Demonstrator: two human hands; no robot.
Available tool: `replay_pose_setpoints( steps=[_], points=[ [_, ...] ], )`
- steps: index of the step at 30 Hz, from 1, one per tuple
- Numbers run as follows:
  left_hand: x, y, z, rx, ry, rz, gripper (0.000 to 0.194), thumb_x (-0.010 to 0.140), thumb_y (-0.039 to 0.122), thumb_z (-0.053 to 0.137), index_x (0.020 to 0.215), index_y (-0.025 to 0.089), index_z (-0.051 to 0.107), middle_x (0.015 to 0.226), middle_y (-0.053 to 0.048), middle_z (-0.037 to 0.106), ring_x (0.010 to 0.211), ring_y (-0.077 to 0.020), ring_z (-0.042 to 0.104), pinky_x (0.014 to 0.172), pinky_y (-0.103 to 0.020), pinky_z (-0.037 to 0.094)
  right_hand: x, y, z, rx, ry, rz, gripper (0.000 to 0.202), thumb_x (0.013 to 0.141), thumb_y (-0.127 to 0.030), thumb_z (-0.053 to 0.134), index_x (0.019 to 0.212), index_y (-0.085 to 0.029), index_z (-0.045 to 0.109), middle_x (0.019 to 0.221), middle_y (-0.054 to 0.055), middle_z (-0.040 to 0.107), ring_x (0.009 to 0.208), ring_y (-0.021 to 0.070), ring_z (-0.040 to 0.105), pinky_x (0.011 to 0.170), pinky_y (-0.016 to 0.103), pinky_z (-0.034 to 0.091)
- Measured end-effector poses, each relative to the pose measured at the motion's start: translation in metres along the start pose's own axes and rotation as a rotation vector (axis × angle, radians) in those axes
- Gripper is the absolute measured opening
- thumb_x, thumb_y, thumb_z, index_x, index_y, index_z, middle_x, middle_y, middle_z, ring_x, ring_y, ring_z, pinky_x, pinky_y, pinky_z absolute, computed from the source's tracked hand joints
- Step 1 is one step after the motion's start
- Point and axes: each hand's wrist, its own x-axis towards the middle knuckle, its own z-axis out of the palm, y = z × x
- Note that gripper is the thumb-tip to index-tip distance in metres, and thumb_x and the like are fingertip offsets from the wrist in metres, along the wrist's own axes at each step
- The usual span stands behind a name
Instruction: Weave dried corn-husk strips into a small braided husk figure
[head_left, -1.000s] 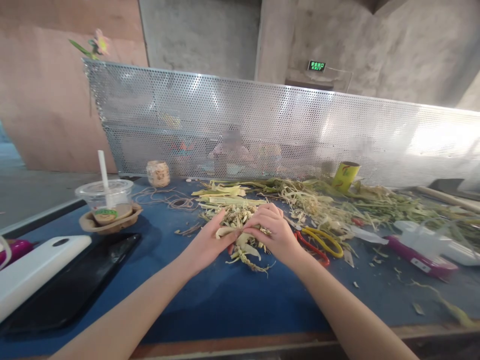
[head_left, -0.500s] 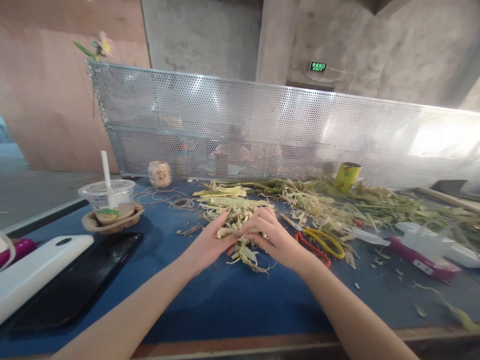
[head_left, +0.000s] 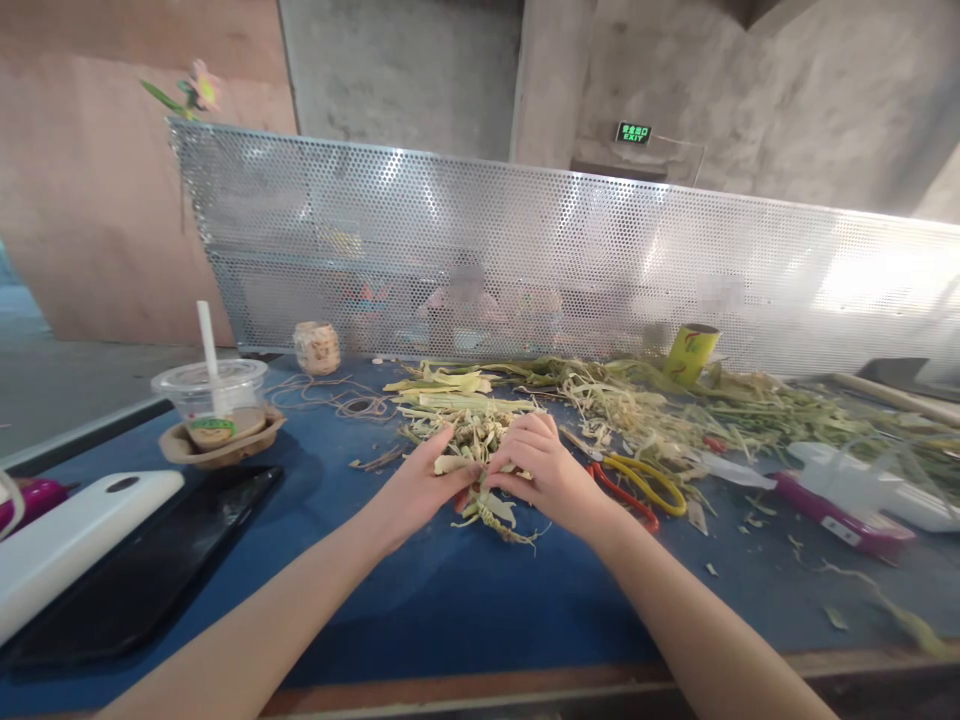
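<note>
The left hand (head_left: pixel 420 485) has its thumb and finger close together on a pale leaf (head_left: pixel 454 465), and the right hand (head_left: pixel 551 475) has its fingers curled and nipped in on the bunch (head_left: pixel 480 430), just beside the left fingertips. The bunch of dry bits lies on the blue table (head_left: pixel 420 620), under and between both hands, with thin curly ends poking out toward the person. Some of the work looks done, as lots of bits are gathered in one clump, but it looks messy and I cannot tell if anything is tied. It seems only part of the way along, with bits to neaten. Long strips (head_left: pixel 450 382) lie loose behind it, a big heap (head_left: pixel 622 410) spreads off to the right, and string (head_left: pixel 360 405) lies loose to the left. The red handles (head_left: pixel 626 498) and yellow handles (head_left: pixel 652 485) rest near the right hand, with neither hand on them
</note>
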Motion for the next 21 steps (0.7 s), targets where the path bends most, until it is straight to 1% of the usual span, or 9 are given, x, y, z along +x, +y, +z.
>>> replay_pose_setpoints(
  steps=[3, 6, 10, 12, 17, 21],
  points=[
    [-0.001, 0.003, 0.001, -0.013, 0.007, -0.029, 0.089, 0.078, 0.033, 0.061, 0.143, 0.007, 0.006, 0.06, 0.004, 0.057, 0.057, -0.0123, 0.05, 0.061, -0.027, 0.04, 0.0, -0.001, 0.0, -0.034, 0.022, -0.018, 0.018, 0.088, -0.031, 0.053, 0.076, -0.019, 0.059, 0.07, 0.0, 0.064, 0.08, 0.0155, 0.049, 0.081, 0.031, 0.032],
    [-0.001, 0.004, 0.001, -0.074, 0.006, -0.05, 0.092, 0.077, 0.027, 0.061, 0.144, 0.007, 0.002, 0.061, 0.003, 0.059, 0.056, -0.0122, 0.052, 0.061, -0.028, 0.042, -0.001, -0.002, -0.001, -0.04, 0.049, -0.027, 0.016, 0.087, -0.03, 0.054, 0.078, -0.019, 0.061, 0.071, 0.0, 0.065, 0.081, 0.0152, 0.05, 0.083, 0.032, 0.03],
    [0.0, 0.004, -0.001, -0.098, -0.045, 0.007, 0.097, 0.07, 0.011, 0.06, 0.144, 0.005, -0.004, 0.063, 0.003, 0.061, 0.054, -0.0113, 0.054, 0.06, -0.027, 0.043, -0.002, 0.0, -0.003, 0.004, 0.014, 0.004, 0.012, 0.085, -0.029, 0.057, 0.08, -0.02, 0.063, 0.075, 0.0, 0.067, 0.084, 0.0159, 0.05, 0.084, 0.033, 0.03],
    [0.0, 0.004, -0.003, -0.074, -0.081, 0.04, 0.101, 0.067, 0.008, 0.061, 0.144, 0.007, -0.004, 0.069, 0.002, 0.063, 0.055, -0.0105, 0.054, 0.06, -0.026, 0.044, -0.002, 0.001, -0.005, 0.014, -0.012, 0.028, 0.01, 0.084, -0.028, 0.058, 0.08, -0.021, 0.063, 0.076, 0.0, 0.067, 0.085, 0.0169, 0.05, 0.085, 0.034, 0.03],
    [0.002, 0.004, -0.007, -0.025, -0.105, 0.106, 0.107, 0.066, 0.016, 0.07, 0.144, 0.013, -0.003, 0.081, 0.0, 0.067, 0.054, -0.0088, 0.051, 0.054, -0.024, 0.044, 0.0, 0.0, -0.009, 0.024, -0.031, 0.065, 0.008, 0.084, -0.024, 0.059, 0.079, -0.021, 0.064, 0.076, -0.001, 0.068, 0.087, 0.0174, 0.049, 0.085, 0.034, 0.028],
    [0.004, 0.002, -0.007, -0.027, -0.103, 0.142, 0.113, 0.066, 0.02, 0.073, 0.144, 0.016, -0.008, 0.096, -0.008, 0.07, 0.053, -0.0086, 0.051, 0.05, -0.023, 0.043, 0.002, -0.002, -0.012, 0.041, -0.039, 0.073, 0.007, 0.083, -0.021, 0.06, 0.077, -0.021, 0.064, 0.076, -0.002, 0.069, 0.089, 0.0177, 0.046, 0.081, 0.033, 0.027]
  ],
)
